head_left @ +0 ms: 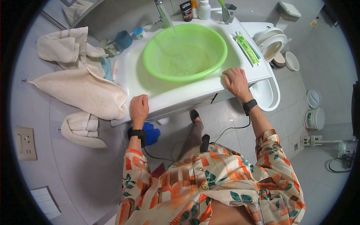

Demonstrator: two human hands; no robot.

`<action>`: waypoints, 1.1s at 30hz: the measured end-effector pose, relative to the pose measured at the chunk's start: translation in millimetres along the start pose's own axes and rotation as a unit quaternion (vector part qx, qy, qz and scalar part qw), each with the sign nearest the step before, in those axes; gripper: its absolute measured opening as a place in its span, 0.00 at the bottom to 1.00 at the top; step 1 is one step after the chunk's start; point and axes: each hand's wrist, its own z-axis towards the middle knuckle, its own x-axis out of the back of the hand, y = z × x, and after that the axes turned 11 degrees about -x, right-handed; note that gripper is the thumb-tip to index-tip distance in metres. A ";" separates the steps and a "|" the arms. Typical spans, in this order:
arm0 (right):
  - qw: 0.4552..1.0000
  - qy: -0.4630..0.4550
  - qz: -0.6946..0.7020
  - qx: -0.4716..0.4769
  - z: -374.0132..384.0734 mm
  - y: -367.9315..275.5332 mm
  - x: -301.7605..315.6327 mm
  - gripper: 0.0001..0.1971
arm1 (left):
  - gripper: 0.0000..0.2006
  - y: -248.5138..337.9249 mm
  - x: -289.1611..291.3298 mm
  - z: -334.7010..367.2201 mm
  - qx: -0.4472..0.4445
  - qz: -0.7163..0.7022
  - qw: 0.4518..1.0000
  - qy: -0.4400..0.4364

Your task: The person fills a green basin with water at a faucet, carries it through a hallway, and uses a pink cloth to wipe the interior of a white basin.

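A light green plastic basin [150, 71] sits in the white sink [137, 80]. Water runs into it from the metal faucet [164, 17], and some water lies inside. My left hand [139, 107], loosely curled with nothing visible in it, is at the counter's front edge, left of the basin. On the front rim to the right rests my right hand [236, 81], its fingers bent and holding nothing that I can see. Both hands are apart from the basin. A black band circles each wrist.
Beige towels [80, 88] hang along the left wall. A blue cup [123, 40] and several bottles [204, 10] stand behind the sink. Toothpaste [247, 48] lies to the right, near the toilet [270, 47]. A cable [234, 128] hangs below my right wrist.
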 end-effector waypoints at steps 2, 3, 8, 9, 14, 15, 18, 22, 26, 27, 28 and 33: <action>1.000 0.003 0.000 -0.001 0.2 -0.9 0.5 0.08 | 0.10 -0.4 -1.3 -0.2 0.001 0.005 1.000 -0.008; 1.000 0.001 0.000 -0.002 0.3 -1.2 0.9 0.08 | 0.10 0.1 -1.8 -0.1 -0.001 0.000 1.000 0.004; 1.000 -0.007 -0.004 -0.011 0.7 -0.6 0.8 0.08 | 0.11 -0.5 -2.1 0.2 -0.007 -0.008 1.000 0.012; 1.000 -0.006 -0.004 -0.010 0.7 -0.6 0.7 0.08 | 0.11 -1.1 -2.7 -0.2 -0.005 -0.009 1.000 0.013; 1.000 0.001 -0.001 -0.008 0.3 -0.5 -0.1 0.08 | 0.11 -2.2 -4.1 -0.7 -0.003 -0.012 1.000 0.013; 1.000 0.001 -0.001 -0.008 0.5 -0.4 -0.1 0.08 | 0.11 -2.0 -4.0 -0.5 -0.001 -0.014 1.000 0.012; 1.000 -0.004 0.000 -0.012 1.0 -0.3 -0.5 0.08 | 0.11 -1.9 -2.6 0.2 0.001 -0.014 1.000 0.008; 1.000 -0.007 -0.004 -0.006 1.2 -0.3 -0.8 0.08 | 0.11 0.1 0.2 0.3 0.002 -0.012 1.000 0.009; 1.000 -0.004 0.005 0.002 0.2 2.4 0.0 0.08 | 0.13 4.0 3.8 1.3 0.029 -0.007 0.999 -0.044; 1.000 -0.003 0.006 0.004 -0.1 2.6 -0.2 0.08 | 0.13 4.4 3.8 1.0 0.033 -0.009 0.998 -0.045; 1.000 -0.007 0.005 0.002 -0.4 2.9 -0.5 0.08 | 0.13 4.5 3.9 1.0 0.036 -0.012 0.998 -0.045; 1.000 -0.014 -0.004 -0.004 -0.4 2.4 -0.6 0.08 | 0.13 7.5 7.0 2.1 0.050 -0.005 0.996 -0.069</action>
